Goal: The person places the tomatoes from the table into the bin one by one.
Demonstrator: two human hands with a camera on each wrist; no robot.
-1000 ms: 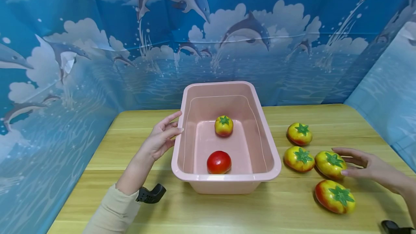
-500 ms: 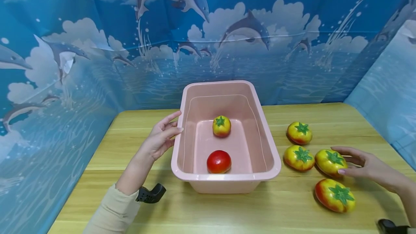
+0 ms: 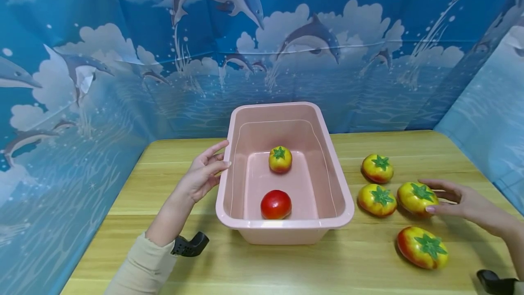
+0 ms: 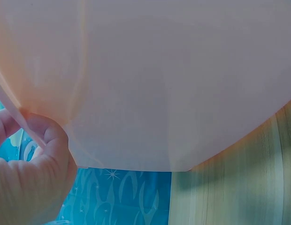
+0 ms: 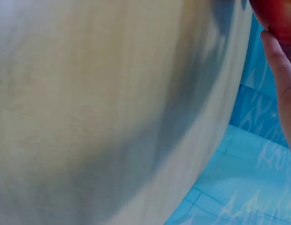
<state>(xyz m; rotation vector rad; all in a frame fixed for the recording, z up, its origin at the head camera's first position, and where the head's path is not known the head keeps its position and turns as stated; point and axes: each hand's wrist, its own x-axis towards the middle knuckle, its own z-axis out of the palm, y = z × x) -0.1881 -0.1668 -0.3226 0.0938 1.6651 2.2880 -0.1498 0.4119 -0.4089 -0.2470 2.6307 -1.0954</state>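
Note:
My left hand [image 3: 204, 170] holds the left rim of a deep pink plastic tub [image 3: 286, 224]. In the left wrist view, thumb and finger pinch the rim, with the tub's pale wall [image 4: 150, 84] filling most of the picture. Inside the tub lie a small yellow-red tomato [image 3: 280, 160] with a green star-shaped top and a red tomato [image 3: 276, 204]. To the right, my right hand [image 3: 462, 203] grips a yellow-red tomato [image 3: 412, 200] between thumb and fingers, just above its shadow. The right wrist view catches only its red underside [image 5: 279, 21] and a fingertip against it.
Beside the held tomato sit others: one at the back [image 3: 377, 169], one to the left [image 3: 376, 200] and a larger one in front [image 3: 421, 247]. A wooden table [image 3: 163, 204] carries everything. A blue dolphin-print curtain [image 3: 286, 81] stands behind and along both sides.
My right hand has closed in on the tomato and raised it slightly, away from the larger one in front. The left hand and tub stay in place.

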